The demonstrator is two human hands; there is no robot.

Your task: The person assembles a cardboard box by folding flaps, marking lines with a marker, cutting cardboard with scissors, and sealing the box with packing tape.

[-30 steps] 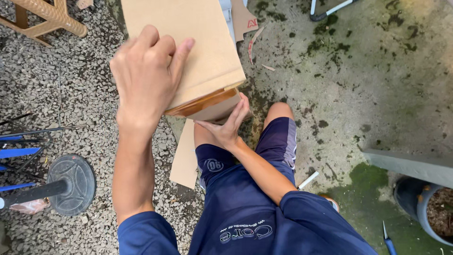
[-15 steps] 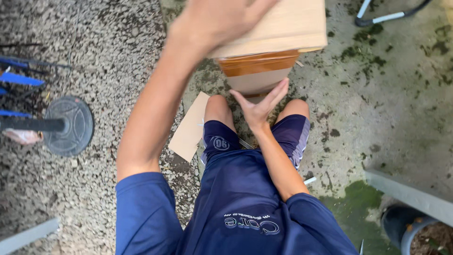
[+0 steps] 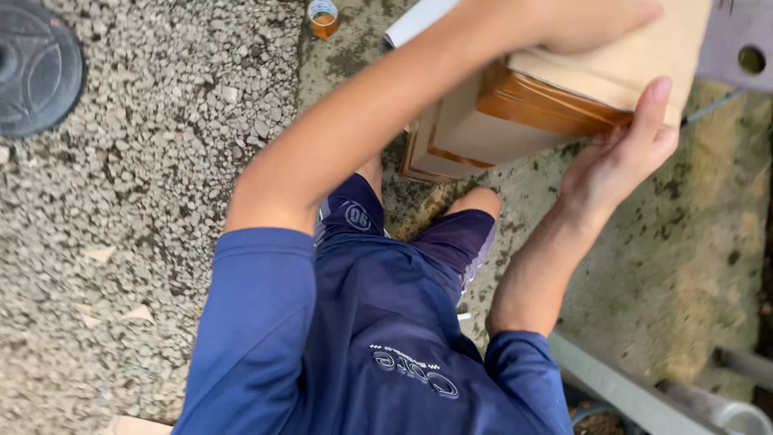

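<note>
A wooden box-like cabinet piece (image 3: 515,113), pale on its panels with an orange-brown varnished frame, is tilted in front of my knees. My left hand (image 3: 580,20) rests flat on its pale top panel at the upper edge of the view, partly cut off. My right hand (image 3: 624,153) grips the near right edge of the varnished frame, thumb up along the panel. I wear a dark blue shirt and shorts.
Gravel ground (image 3: 153,185) lies to the left, mossy concrete (image 3: 684,266) to the right. A round black weight plate (image 3: 36,68) sits top left. A small amber jar (image 3: 324,18) stands at the top. A grey bar (image 3: 620,387) and pipe lie bottom right.
The view has swung left and closer. The wooden piece has moved right and tilted. My right hand went from under its near edge to gripping its right side.
</note>
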